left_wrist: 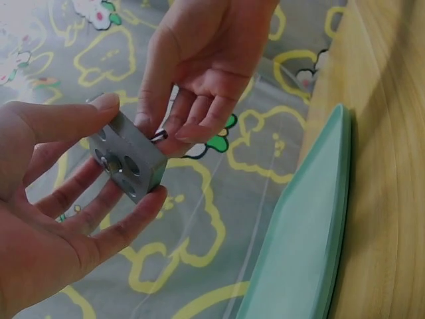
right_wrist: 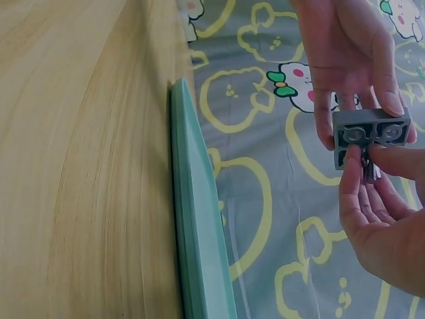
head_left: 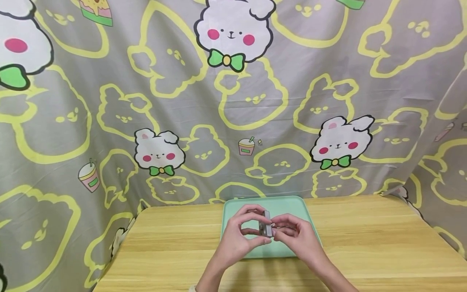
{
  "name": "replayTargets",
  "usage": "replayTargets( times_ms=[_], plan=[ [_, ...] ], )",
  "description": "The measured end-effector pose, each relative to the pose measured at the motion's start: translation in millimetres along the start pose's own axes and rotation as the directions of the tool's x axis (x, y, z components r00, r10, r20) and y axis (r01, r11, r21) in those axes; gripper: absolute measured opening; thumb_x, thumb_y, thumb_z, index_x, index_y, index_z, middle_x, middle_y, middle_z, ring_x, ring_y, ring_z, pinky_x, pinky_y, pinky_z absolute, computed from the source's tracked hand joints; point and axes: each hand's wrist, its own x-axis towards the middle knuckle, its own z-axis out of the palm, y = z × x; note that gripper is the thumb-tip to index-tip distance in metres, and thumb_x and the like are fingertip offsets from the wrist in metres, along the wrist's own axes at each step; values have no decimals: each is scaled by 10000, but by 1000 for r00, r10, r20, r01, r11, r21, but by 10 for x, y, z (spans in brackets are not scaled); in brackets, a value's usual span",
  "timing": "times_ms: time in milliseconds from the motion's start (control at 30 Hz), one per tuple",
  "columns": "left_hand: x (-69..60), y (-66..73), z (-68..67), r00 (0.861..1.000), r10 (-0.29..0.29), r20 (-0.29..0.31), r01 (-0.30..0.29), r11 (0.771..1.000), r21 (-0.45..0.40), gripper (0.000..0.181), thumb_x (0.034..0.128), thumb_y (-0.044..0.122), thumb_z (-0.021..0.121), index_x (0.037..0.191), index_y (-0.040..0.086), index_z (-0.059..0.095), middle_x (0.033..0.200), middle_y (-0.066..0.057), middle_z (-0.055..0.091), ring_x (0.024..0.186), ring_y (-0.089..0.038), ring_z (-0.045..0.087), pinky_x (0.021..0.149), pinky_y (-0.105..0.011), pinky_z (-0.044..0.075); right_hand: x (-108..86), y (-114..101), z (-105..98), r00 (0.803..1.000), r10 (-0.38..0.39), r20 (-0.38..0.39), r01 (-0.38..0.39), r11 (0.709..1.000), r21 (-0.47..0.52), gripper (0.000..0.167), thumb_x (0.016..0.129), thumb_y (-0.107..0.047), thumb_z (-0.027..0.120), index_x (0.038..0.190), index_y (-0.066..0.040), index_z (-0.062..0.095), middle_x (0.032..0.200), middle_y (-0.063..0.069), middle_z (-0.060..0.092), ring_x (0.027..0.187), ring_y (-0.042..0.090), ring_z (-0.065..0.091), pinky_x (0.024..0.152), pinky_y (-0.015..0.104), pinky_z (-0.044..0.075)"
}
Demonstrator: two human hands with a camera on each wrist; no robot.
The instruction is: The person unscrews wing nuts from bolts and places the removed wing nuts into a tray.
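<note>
Cloth point(head_left: 204, 109) hangs beyond the grip, w/ the table point(head_left: 168, 243) below it & the tray point(head_left: 284, 205) on the table, under both hands in the head view; wrist views show a gap btwn tray & hands. L hand point(head_left: 235, 239) is clamped on the block point(left_wrist: 129, 154), thumb on one edge, fingers on the opposite; R hand point(head_left: 300, 238) comes in from the other side, thumb & forefinger tips together on the pin point(right_wrist: 369, 171). So the block sits btwn the two hands, up off the tray, one broad face to the L palm, the other to the R fingertips. Its long axis runs approx. up the head view, crosswise to the line btwn the hands; the pin looks to stand off the R-facing side. Prob. the key relation for the next move: pin's line vs that face, w/ R hand nearer the pin, L hand holding the bulk. Head view gives only a narrow edge of the block, pin mostly lost at the R fingertips. L wrist view adds round holes in the palm-side face, a shiny bit amid them, plus the pin's dark shaft w/ a pale band. R wrist view alone shows the opposite face, hollow w/ two round recesses, & the pin's ridged end btwn thumb & finger. Can't tell how far, if at all, the pin goes into the block.
</note>
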Motion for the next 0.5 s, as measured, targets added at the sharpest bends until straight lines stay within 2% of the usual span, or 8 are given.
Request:
replayTargets(
  times_ms=[133,267,400,433,500],
  plan=[
    [4,-6,-17,1000,-18,1,18,999,-42,347,778,-71,855,1094,37,759,1305,-107,576,1174,-277,581,815,-439,643,0,12,32,991,-132,-24,130,989,-64,203,893,62,746,1083,60,676,1015,171,711,899,132,731,788,315,640],
    [14,-2,-33,999,-50,-6,49,995,-90,345,781,-76,850,1098,22,752,1310,-128,572,1173,-272,585,816,-443,642,0,38,61,957,-287,-37,279,949,-145,197,874,76,762,1028,-31,699,1009,104,712,909,145,726,773,292,638],
    [21,8,-53,997,-77,-12,74,987,-141,347,790,-61,848,1114,3,740,1320,-165,561,1174,-265,590,824,-447,639,-3,71,87,885,-466,-17,446,857,-258,306,851,116,765,1030,-125,701,1024,36,710,915,178,714,748,270,628],
    [21,11,-58,996,-85,-12,82,985,-151,350,791,-59,848,1118,-1,739,1324,-169,559,1177,-261,590,828,-448,638,-1,81,92,861,-509,-9,485,825,-289,337,841,126,769,1035,-141,700,1028,23,709,918,175,707,746,260,623],
    [21,17,-67,995,-101,-10,97,980,-174,356,791,-59,847,1126,-12,735,1330,-174,554,1182,-256,591,840,-452,634,9,100,98,794,-607,18,574,740,-351,391,805,152,781,1038,-151,697,1034,11,704,918,170,692,748,237,612]
  ],
)
